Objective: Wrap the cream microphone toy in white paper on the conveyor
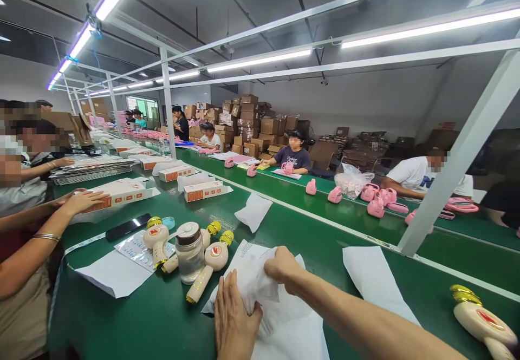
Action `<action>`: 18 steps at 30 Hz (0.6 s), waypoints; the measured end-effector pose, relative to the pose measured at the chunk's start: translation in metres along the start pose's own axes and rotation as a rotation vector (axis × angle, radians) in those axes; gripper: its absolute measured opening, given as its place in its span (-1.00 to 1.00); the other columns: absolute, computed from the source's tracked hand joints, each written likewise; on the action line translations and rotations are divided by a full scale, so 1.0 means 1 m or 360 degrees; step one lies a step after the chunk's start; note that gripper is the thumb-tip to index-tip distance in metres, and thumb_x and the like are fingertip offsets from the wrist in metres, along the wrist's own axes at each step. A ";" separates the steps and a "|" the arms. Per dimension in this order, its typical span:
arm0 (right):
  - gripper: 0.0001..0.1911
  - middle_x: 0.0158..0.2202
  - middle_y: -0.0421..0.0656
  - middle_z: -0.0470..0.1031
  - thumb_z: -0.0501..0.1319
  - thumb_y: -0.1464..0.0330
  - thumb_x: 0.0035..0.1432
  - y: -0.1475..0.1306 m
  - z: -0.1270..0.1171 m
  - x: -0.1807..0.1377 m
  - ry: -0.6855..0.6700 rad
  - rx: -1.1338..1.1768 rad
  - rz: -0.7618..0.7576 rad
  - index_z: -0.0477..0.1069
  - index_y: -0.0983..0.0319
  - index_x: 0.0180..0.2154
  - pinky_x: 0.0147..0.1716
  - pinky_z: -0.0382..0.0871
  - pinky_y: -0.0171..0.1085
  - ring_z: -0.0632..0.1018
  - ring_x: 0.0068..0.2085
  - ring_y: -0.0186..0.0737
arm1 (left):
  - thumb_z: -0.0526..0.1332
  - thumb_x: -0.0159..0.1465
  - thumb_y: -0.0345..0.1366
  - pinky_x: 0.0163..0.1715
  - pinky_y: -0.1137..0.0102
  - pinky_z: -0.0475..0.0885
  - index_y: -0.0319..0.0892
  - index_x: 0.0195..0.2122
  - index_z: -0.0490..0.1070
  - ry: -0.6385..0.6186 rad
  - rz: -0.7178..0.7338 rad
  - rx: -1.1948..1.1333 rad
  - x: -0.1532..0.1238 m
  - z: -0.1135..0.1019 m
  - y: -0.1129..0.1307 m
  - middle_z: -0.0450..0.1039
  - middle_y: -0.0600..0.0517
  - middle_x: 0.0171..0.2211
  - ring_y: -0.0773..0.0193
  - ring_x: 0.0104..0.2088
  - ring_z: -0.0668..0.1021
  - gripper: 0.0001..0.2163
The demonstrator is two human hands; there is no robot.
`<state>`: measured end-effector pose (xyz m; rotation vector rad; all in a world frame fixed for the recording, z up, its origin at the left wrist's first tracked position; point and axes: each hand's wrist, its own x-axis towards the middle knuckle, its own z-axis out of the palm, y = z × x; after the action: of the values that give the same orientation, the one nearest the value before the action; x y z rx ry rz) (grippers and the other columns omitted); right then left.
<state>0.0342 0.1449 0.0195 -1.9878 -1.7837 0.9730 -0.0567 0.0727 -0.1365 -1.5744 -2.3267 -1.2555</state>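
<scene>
My left hand (pixel 232 316) lies flat with fingers spread on a stack of white paper sheets (pixel 284 327) on the green belt. My right hand (pixel 280 267) is closed on the upper edge of a crumpled white sheet (pixel 252 279) and lifts it slightly. Just left of the sheets lie cream toy microphones with gold heads (pixel 211 262) and a clear water bottle (pixel 189 252). Another cream microphone (pixel 479 316) lies at the right edge.
A co-worker's arms (pixel 44 224) reach over white-and-orange boxes (pixel 117 193) at the left, near a black phone (pixel 128 226). Loose white sheets (pixel 374 279) lie on the belt. A white frame post (pixel 455 159) slants at the right. Pink toys (pixel 376 197) and seated people line the far side.
</scene>
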 end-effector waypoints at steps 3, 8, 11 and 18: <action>-0.84 -0.33 -0.27 0.49 0.34 0.34 0.33 -0.011 -0.018 -0.007 -0.0043 0.0014 0.0075 0.44 0.29 -0.16 -0.46 0.45 -0.38 0.50 -0.43 -0.40 | 0.14 0.30 -0.36 0.32 -0.11 0.31 -0.34 0.34 0.07 -0.0016 -0.0020 0.0053 0.000 -0.002 -0.004 0.27 -0.34 0.34 -0.25 0.40 0.26 -0.42; -0.80 -0.47 -0.34 0.43 0.34 0.32 0.34 -0.012 -0.053 -0.008 -0.0167 0.0222 0.0075 0.43 0.29 -0.30 -0.50 0.42 -0.40 0.47 -0.51 -0.43 | 0.17 0.28 -0.35 0.18 -0.04 0.46 -0.28 0.28 0.09 -0.0075 -0.0135 0.0026 0.005 -0.006 -0.003 0.42 -0.32 0.21 -0.19 0.23 0.48 -0.45; -0.80 -0.44 -0.32 0.45 0.33 0.35 0.35 0.001 -0.069 -0.005 -0.0226 0.0423 0.0061 0.43 0.30 -0.32 -0.47 0.47 -0.40 0.50 -0.48 -0.43 | 0.15 0.29 -0.39 0.10 -0.02 0.50 -0.25 0.24 0.15 -0.0071 -0.0126 -0.0008 0.007 -0.007 -0.001 0.50 -0.26 0.14 -0.15 0.14 0.55 -0.52; -0.84 -0.24 -0.21 0.54 0.29 0.32 0.39 0.003 -0.062 -0.003 -0.0275 0.0776 0.0069 0.47 0.31 -0.16 -0.36 0.56 -0.35 0.58 -0.33 -0.36 | 0.17 0.35 -0.38 0.13 -0.01 0.51 -0.14 0.05 0.44 0.0248 0.0526 -0.0075 -0.026 -0.018 0.010 0.54 -0.21 0.13 -0.10 0.18 0.52 -0.74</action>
<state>0.0768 0.1548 0.0629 -1.6792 -1.4042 1.4670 -0.0432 0.0433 -0.1308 -1.7168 -1.8637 -1.3049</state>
